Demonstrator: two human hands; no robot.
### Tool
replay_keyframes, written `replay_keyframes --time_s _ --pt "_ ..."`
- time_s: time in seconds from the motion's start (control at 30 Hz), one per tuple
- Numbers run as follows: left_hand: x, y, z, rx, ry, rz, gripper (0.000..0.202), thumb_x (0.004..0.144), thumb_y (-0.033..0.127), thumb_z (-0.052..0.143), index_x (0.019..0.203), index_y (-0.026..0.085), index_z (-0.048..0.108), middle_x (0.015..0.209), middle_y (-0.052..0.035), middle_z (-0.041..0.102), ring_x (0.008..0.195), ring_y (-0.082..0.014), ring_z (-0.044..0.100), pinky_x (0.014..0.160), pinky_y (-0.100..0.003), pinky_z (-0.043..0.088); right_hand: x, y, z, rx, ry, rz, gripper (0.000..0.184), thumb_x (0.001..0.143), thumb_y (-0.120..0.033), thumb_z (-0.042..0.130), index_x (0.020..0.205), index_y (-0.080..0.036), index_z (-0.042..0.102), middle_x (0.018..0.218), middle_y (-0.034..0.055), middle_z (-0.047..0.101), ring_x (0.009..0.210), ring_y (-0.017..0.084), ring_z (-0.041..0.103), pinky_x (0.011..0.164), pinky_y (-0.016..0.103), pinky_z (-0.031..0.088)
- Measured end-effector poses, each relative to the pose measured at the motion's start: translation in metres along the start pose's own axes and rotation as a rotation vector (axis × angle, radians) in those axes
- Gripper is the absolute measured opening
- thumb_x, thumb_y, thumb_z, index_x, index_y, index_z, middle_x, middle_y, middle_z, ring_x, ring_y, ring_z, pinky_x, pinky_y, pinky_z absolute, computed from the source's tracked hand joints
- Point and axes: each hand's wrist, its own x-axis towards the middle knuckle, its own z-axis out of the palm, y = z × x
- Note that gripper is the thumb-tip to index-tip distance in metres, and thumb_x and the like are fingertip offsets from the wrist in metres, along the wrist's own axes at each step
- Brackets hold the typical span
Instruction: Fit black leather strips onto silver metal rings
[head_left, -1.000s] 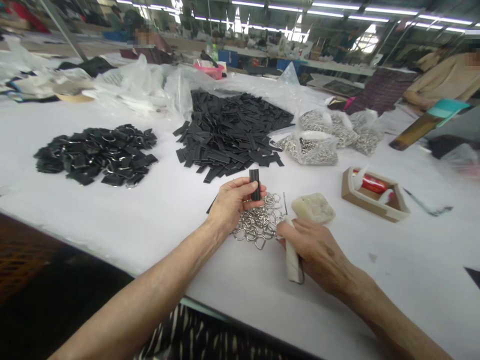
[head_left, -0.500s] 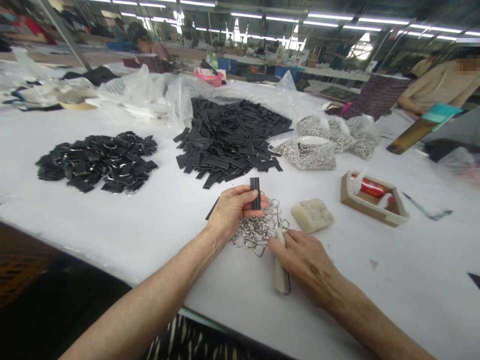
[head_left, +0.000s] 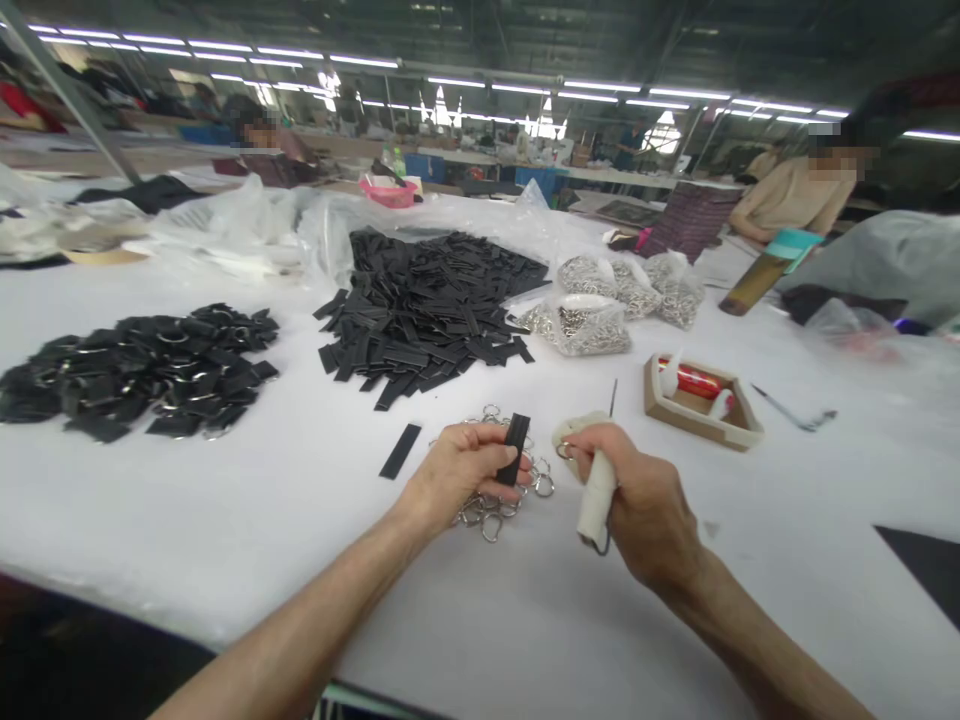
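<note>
My left hand point(head_left: 461, 465) is closed on a short black strap piece point(head_left: 515, 450), pinched upright between thumb and fingers. Beneath and around that hand lies a small heap of metal D-rings point(head_left: 491, 527). My right hand point(head_left: 652, 500) grips an awl point(head_left: 598, 500) with a pale handle, its thin metal shaft pointing up and away. At the same hand's fingertips is a single D-ring point(head_left: 564, 451). Behind these fingers sits a pale, waxy-looking block point(head_left: 589, 425), partly hidden. One loose black strap piece point(head_left: 400, 451) lies left of my left hand.
A large pile of black strap pieces point(head_left: 427, 310) lies ahead; straps fitted with rings point(head_left: 150, 365) are heaped at left. Clear bags of rings point(head_left: 589, 325), a small box point(head_left: 705, 425) with a red tube, a hooked metal tool point(head_left: 795, 412) and a bottle point(head_left: 769, 270) stand right. A co-worker point(head_left: 799, 195) sits beyond.
My right hand has lifted from the ring heap and shifted right, with a D-ring now at its fingertips. My left hand still holds the strap piece, now more tilted. The camera view has shifted.
</note>
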Motion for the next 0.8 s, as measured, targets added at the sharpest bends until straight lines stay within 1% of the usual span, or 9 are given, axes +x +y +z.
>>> replay_keyframes --time_s 0.07,0.17,0.3,0.4,0.5,0.63,0.7,0.73,0.8 --pt "-0.002 -0.001 0.005 0.068 -0.049 -0.030 0.010 0.071 0.013 0.058 0.076 0.011 0.066 0.075 -0.0087 0.067 0.066 -0.0168 0.064 0.054 -0.024 0.054 0.002 0.001 -0.002 -0.001 0.022 0.080 0.009 0.081 -0.013 0.047 0.083 -0.019 0.053 0.060 -0.0025 0.054 0.050 0.010 0.045 0.051 0.020 0.037" --pt "-0.003 -0.005 0.009 0.172 -0.090 -0.046 0.014 0.072 0.014 0.055 0.078 0.013 0.067 0.076 -0.0082 0.068 0.068 -0.0172 0.065 0.053 -0.023 0.053 0.003 0.002 -0.001 0.019 0.005 0.165 0.007 0.080 -0.015 0.048 0.080 -0.020 0.053 0.055 -0.0038 0.051 0.046 0.010 0.043 0.046 0.020 0.035" --pt "-0.003 -0.010 0.010 0.259 -0.132 0.013 0.016 0.072 0.017 0.052 0.077 0.015 0.067 0.077 -0.0081 0.068 0.069 -0.0181 0.065 0.051 -0.022 0.052 0.003 0.000 0.003 0.021 -0.004 0.181 0.007 0.081 -0.017 0.048 0.077 -0.020 0.053 0.050 -0.0048 0.047 0.043 0.010 0.041 0.044 0.020 0.034" --pt "-0.005 -0.012 0.010 0.301 -0.148 0.041 0.016 0.072 0.016 0.050 0.075 0.015 0.066 0.073 -0.0071 0.067 0.065 -0.0167 0.064 0.049 -0.021 0.050 0.003 -0.003 0.006 0.024 0.020 0.093 0.007 0.082 -0.018 0.047 0.078 -0.019 0.053 0.053 -0.0033 0.052 0.045 0.010 0.046 0.044 0.020 0.036" --pt "-0.006 -0.012 0.012 0.325 -0.151 0.045 0.016 0.073 0.017 0.049 0.075 0.015 0.065 0.068 -0.0058 0.065 0.059 -0.0151 0.062 0.048 -0.021 0.049 0.001 -0.006 0.009 -0.002 0.055 -0.079 0.009 0.084 -0.017 0.045 0.084 -0.017 0.055 0.057 -0.0011 0.057 0.047 0.010 0.051 0.046 0.021 0.039" --pt "-0.008 -0.012 0.013 0.289 -0.151 0.069 0.017 0.072 0.016 0.049 0.075 0.016 0.066 0.067 -0.0048 0.065 0.059 -0.0149 0.061 0.046 -0.021 0.048 -0.001 -0.006 0.011 -0.125 0.092 -0.281 0.013 0.085 -0.015 0.043 0.090 -0.013 0.056 0.066 0.0050 0.064 0.056 0.014 0.059 0.052 0.024 0.044" --pt "-0.008 -0.013 0.013 0.283 -0.163 0.082 0.020 0.073 0.016 0.049 0.081 0.016 0.067 0.066 -0.0041 0.064 0.059 -0.0150 0.060 0.047 -0.021 0.047 -0.002 -0.006 0.012 -0.179 0.103 -0.352 0.016 0.086 -0.014 0.043 0.095 -0.011 0.055 0.067 0.0065 0.065 0.059 0.016 0.061 0.052 0.025 0.045" --pt "-0.009 -0.013 0.012 0.277 -0.165 0.088 0.023 0.073 0.016 0.049 0.087 0.016 0.067 0.064 -0.0035 0.064 0.058 -0.0150 0.060 0.047 -0.022 0.047 -0.001 -0.007 0.012 -0.201 0.106 -0.384 0.016 0.086 -0.013 0.043 0.097 -0.011 0.055 0.070 0.0077 0.066 0.060 0.017 0.062 0.052 0.026 0.046" --pt "-0.009 -0.015 0.012 0.241 -0.153 0.098 0.034 0.073 0.015 0.049 0.105 0.016 0.060 0.062 -0.0015 0.062 0.058 -0.0155 0.060 0.047 -0.023 0.048 -0.001 -0.007 0.012 -0.232 0.114 -0.435 0.017 0.086 -0.012 0.042 0.097 -0.011 0.054 0.079 0.0107 0.068 0.064 0.018 0.063 0.053 0.028 0.048"
